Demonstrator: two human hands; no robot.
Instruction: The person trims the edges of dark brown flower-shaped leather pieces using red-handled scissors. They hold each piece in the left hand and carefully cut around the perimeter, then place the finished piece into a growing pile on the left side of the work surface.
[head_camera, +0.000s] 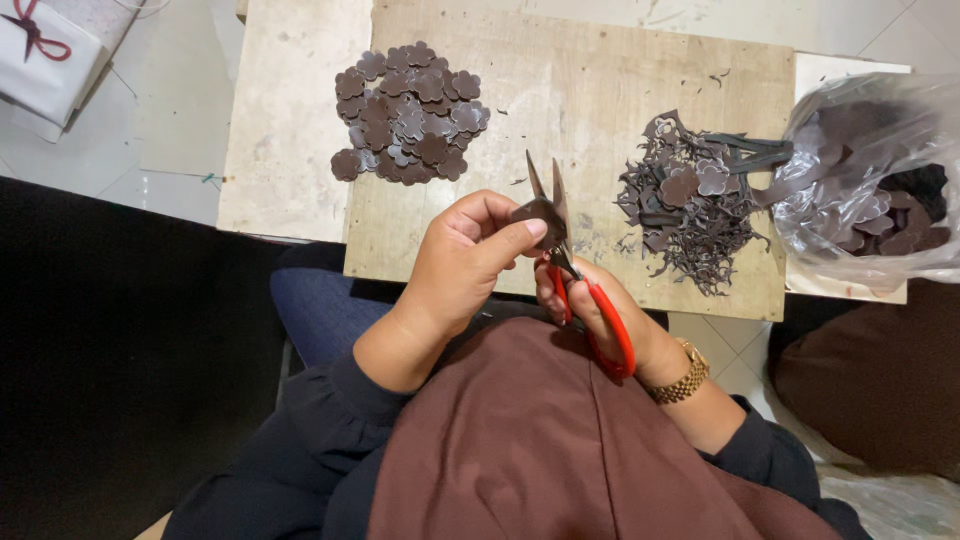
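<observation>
My left hand (462, 262) pinches a small dark brown flower-shaped piece (531, 212) between thumb and fingers, just above the near edge of a wooden board (600, 80). My right hand (600, 310) grips red-handled scissors (580, 285), whose blades are spread and point up beside the piece. A gold-coloured watch sits on my right wrist. Most of the held piece is hidden by my fingers.
A heap of cut brown flower shapes (410, 112) lies at the board's far left. A tangle of dark offcuts (685, 200) lies at the right, next to a clear plastic bag (870, 180) holding more brown pieces. A white box (45, 60) with a dark red ribbon sits far left.
</observation>
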